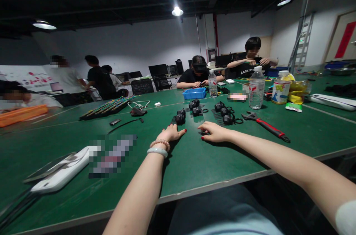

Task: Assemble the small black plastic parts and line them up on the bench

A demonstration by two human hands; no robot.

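My left hand (170, 133) reaches over the green table (183, 175), thumb stretched out to the side and nothing visible in it. Just beyond its fingertips lies a black chunky part (180, 117) with thin dark strips beside it. To the right, my right hand (214, 132) rests low over the tabletop, its fingers bent but apart; what lies under them is hard to make out. Past it sits a group of similar black parts (228, 119), some with a ring. Another small cluster of black parts (196, 110) lies between and beyond both hands.
An adjustable wrench (268, 128) with red-black handle lies right. Bottles (256, 90), a yellow bag (299, 92) and a blue tray (194, 93) stand farther back. On the left are a white device (65, 172), a black cable (125, 124) and bundled strips (108, 107). People work across the table.
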